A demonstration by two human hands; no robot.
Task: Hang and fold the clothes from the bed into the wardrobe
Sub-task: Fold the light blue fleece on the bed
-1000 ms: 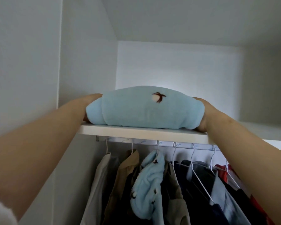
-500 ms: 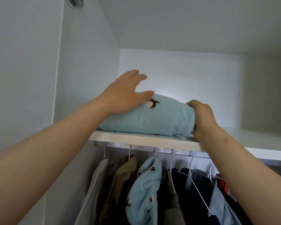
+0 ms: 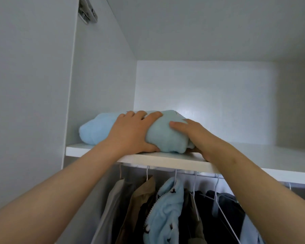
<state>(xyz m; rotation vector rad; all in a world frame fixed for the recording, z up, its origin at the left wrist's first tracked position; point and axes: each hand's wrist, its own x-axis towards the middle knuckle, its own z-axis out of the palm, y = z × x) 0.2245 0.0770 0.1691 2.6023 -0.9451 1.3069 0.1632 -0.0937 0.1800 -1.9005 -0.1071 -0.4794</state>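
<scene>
A folded light-blue fleece (image 3: 95,131) is being held on the white shelf (image 3: 165,160) in the middle of the frame, close to the left wall of the wardrobe (image 3: 99,76). It is being gripped by the left hand (image 3: 130,132), whose fingers are being curled over its top while the thumb is being pressed in at its lower front edge. Its right end is being clasped by the right hand (image 3: 195,134): the thumb is being laid across the front of the cloth, and the other fingers are being hidden behind it. The two hands are being held apart, with a bulge of fleece between them. Both forearms are being stretched up from the lower corners of the frame. Below the shelf, at the lower centre, garments are being carried on white hangers (image 3: 217,199): a pale coat (image 3: 113,199), a tan jacket (image 3: 139,199), a zipped blue jacket (image 3: 165,208) and dark clothes (image 3: 229,206) further right. A metal hinge (image 3: 87,12) is being shown at the upper left.
</scene>
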